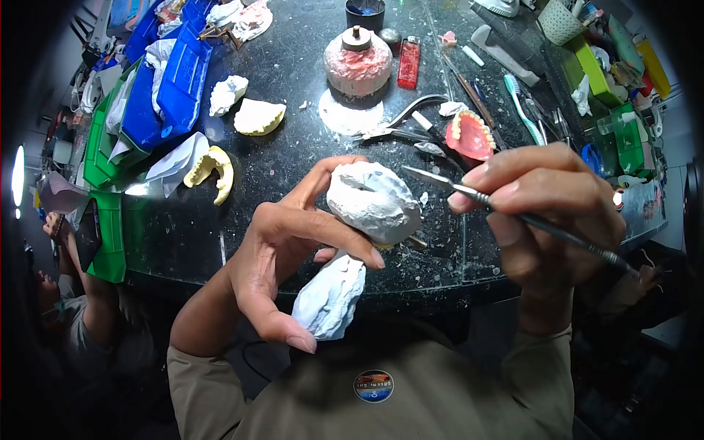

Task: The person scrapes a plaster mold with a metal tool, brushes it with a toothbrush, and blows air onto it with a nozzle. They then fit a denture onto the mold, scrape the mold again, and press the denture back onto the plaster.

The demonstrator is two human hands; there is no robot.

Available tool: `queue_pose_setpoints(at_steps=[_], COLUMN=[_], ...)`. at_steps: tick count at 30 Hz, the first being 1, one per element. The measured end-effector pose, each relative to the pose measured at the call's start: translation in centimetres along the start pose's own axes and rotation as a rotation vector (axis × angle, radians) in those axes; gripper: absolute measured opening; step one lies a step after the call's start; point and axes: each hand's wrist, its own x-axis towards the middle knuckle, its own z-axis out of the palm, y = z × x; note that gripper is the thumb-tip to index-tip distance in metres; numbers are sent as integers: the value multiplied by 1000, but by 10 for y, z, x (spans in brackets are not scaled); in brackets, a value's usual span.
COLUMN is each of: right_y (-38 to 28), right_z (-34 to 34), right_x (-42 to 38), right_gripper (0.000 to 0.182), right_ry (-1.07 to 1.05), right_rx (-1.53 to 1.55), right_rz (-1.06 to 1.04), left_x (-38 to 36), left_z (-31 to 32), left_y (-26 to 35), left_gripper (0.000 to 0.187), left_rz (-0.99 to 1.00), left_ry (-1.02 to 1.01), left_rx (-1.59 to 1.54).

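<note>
Two white plaster pieces are in my left hand (293,235): a rounded plaster block (374,204) between its fingers at the centre, and a longer rough plaster piece (331,297) below it, between thumb and fingers. A hollow shows in the upper face of the rounded block. My right hand (550,213) pinches a thin metal carving tool (521,215) like a pen. The tool's pointed tip lies just right of the rounded block, apart from it. Behind the tool rests a pink denture with yellowish teeth (470,135).
A plaster-spattered burner jar (357,66), a red lighter (409,64), pliers (396,132) and a toothbrush (522,110) lie on the dark bench (293,158). Yellowish dental casts (259,117) and blue bins (165,95) stand left. Another person's arm (92,293) shows far left.
</note>
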Motion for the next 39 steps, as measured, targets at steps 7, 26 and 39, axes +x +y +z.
queue_pose_setpoints(at_steps=[7, 26, 39], right_y=[-4, -4, -5], right_z=[10, 6, 5], right_x=[-2, 0, -2], right_gripper=[14, 26, 24], right_ry=[-30, 51, -7], right_rx=[-64, -61, -5], right_rz=[-72, -38, -25], left_x=[0, -4, -3], left_z=[4, 5, 7], left_y=[7, 3, 3], left_gripper=[73, 70, 69], left_rz=[-56, -83, 1], left_ry=[54, 76, 65], left_rx=[101, 41, -7])
